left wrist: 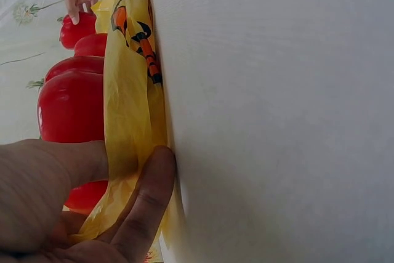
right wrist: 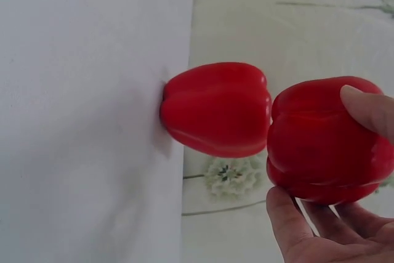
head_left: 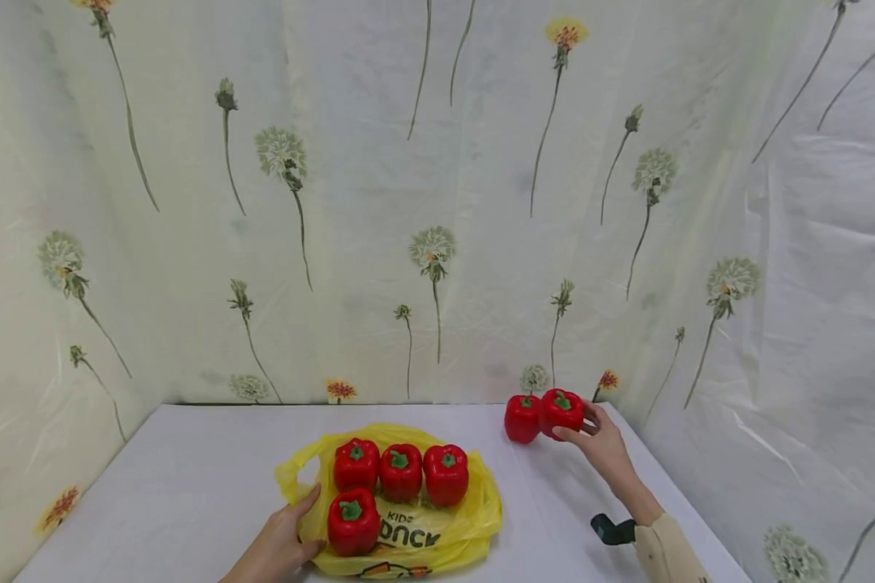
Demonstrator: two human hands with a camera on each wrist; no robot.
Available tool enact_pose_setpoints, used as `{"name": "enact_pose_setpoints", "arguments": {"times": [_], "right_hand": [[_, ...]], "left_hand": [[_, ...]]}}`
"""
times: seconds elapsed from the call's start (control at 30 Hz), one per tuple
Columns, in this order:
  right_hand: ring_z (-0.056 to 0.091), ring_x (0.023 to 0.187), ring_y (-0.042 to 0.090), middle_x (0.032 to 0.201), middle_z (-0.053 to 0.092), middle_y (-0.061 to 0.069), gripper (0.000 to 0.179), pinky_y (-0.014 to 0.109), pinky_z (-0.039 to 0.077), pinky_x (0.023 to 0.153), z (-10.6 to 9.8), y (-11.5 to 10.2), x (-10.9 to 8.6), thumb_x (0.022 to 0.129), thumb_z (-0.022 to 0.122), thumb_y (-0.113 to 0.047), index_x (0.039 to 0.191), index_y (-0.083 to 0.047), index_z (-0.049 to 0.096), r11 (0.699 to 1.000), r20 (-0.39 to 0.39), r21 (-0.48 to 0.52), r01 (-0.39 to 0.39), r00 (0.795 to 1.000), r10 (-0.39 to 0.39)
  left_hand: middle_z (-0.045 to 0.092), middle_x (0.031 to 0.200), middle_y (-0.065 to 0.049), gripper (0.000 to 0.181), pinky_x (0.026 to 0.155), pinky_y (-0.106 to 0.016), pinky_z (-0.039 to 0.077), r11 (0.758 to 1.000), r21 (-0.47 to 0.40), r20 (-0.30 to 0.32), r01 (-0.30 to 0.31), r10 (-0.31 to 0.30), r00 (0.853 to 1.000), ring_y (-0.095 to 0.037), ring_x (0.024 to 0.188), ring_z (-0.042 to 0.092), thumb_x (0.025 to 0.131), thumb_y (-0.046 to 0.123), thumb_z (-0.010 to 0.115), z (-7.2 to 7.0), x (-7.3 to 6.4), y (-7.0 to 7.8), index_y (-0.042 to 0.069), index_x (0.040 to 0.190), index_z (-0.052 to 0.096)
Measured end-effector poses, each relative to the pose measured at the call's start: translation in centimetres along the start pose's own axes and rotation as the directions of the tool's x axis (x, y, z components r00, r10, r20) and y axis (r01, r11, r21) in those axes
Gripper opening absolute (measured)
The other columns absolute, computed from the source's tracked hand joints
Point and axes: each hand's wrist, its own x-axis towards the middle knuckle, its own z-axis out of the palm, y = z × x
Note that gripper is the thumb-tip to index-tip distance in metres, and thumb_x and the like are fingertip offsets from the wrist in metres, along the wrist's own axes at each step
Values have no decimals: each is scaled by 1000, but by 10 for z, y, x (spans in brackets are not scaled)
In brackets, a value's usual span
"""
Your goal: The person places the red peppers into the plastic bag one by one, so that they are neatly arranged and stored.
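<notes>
A yellow plastic bag (head_left: 437,534) with black lettering lies on the table, and several red bell peppers (head_left: 401,472) sit on it, their green stems up. At its left edge my left hand (head_left: 284,536) pinches the plastic, thumb above and fingers (left wrist: 148,204) below in the left wrist view. My right hand (head_left: 603,444) grips another red bell pepper (head_left: 561,411) at the back right. In the right wrist view, this held pepper (right wrist: 332,140) is raised off the table, thumb on one side and fingers on the other. Beside it a further pepper (right wrist: 215,109) stands on the table.
The white table (head_left: 211,470) ends at a flower-printed curtain (head_left: 364,243) behind and at both sides. A black bent object (head_left: 612,530) shows by my right forearm.
</notes>
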Motion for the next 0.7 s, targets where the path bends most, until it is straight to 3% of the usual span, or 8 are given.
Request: {"name": "enact_pose_setpoints", "arguments": {"times": [0.23,0.43,0.7], "right_hand": [[34,136,43,155,28,23,104,52,47,100,1,-7,-3,80,73,-50,154,-7,14,1000,6,-3,10,1000,-10],[34,136,43,153,31,22,100,51,47,100,3,-10,-6,81,73,-48,153,-7,16,1000,14,0,24,1000,-24],[35,136,42,152,33,20,101,49,48,99,6,-13,-9,79,74,-50,153,-9,19,999,21,2,52,998,-52]], "left_hand": [[47,143,-26,81,97,-50,48,1000,-4,-2,11,-11,1000,-26,115,55,74,12,79,0,0,1,-5,143,40],[47,143,-26,81,98,-52,46,1000,-2,-2,12,-12,1000,-33,123,53,74,12,80,0,-1,2,-6,142,41],[46,143,-26,82,98,-52,47,1000,1,0,10,-10,1000,-30,121,53,74,12,80,1,0,1,-6,143,40]]}}
